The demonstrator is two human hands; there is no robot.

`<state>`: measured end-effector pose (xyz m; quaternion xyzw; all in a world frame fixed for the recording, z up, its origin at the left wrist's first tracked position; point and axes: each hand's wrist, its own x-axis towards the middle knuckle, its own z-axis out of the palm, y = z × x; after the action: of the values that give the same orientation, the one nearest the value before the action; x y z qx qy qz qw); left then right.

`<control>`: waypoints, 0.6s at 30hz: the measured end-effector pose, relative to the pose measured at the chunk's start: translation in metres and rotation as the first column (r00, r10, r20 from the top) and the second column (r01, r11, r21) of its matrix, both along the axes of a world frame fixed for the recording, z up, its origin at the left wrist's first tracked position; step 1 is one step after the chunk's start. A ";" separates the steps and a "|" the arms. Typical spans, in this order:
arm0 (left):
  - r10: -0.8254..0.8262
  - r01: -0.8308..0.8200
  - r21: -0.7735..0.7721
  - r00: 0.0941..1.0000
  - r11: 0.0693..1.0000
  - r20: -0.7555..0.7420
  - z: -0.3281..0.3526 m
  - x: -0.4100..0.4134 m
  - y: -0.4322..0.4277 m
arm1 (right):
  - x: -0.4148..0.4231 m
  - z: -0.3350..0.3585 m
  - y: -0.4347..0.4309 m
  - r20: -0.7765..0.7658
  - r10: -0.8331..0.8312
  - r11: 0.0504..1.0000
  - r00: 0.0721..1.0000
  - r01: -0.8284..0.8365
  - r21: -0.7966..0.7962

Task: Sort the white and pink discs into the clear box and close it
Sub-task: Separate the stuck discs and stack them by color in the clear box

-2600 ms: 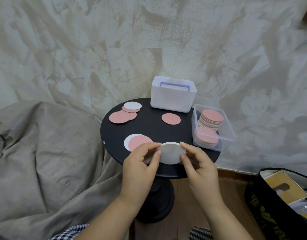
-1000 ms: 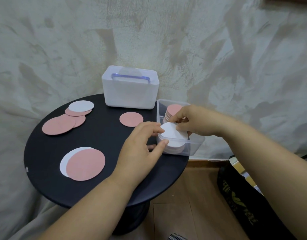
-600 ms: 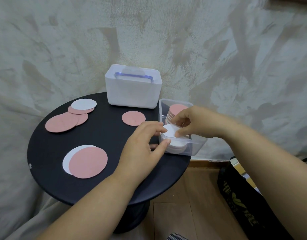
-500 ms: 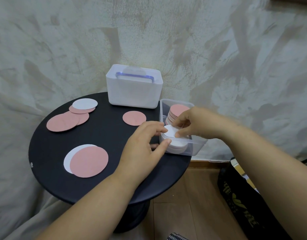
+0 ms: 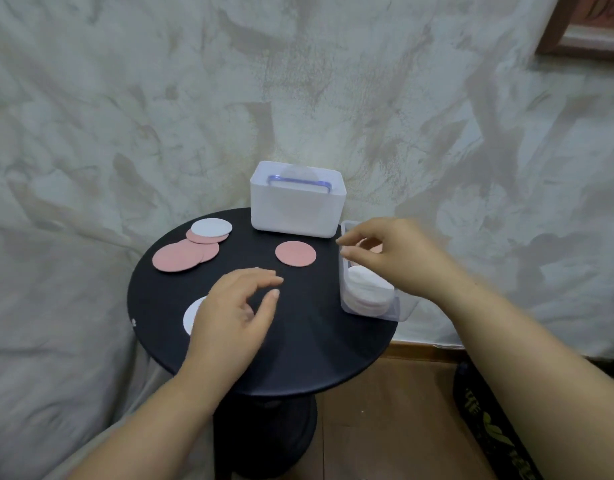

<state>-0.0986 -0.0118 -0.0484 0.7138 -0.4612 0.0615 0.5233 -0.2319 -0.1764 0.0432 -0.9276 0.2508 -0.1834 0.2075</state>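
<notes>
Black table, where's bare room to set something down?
Bare: the near edge of the table between the left hand and the clear box; also the strip between the lone pink disc and the disc pile. Crowded far left.

White discs (image 5: 368, 293) stacked in clear box (image 5: 404, 311).

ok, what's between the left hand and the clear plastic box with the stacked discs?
Nothing: only bare black round tabletop separates the left hand from the clear plastic box, per the head view.
</notes>
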 end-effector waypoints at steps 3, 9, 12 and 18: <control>0.080 -0.088 0.064 0.990 0.994 0.116 -0.003 0.016 0.025 | 0.017 -0.005 0.026 0.064 0.088 0.995 0.994 -0.090 0.035; -0.133 -0.089 0.434 0.880 0.896 0.456 -0.029 0.018 0.050 | 0.064 -0.047 0.054 -0.002 0.169 0.973 0.986 -0.166 0.161; -0.211 -0.044 0.458 0.845 0.888 0.491 -0.034 0.021 0.055 | 0.085 -0.071 0.043 -0.102 0.029 0.991 0.994 -0.016 0.131; -0.201 -0.015 0.428 0.867 0.904 0.456 -0.034 0.021 0.059 | 0.077 -0.091 0.039 -0.290 -0.023 0.998 0.957 0.004 -0.066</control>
<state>-0.0772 0.0470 -0.0828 0.7462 -0.6153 0.1142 0.2269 -0.1549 -0.1370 -0.0475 -0.9489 0.2790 -0.0548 0.1370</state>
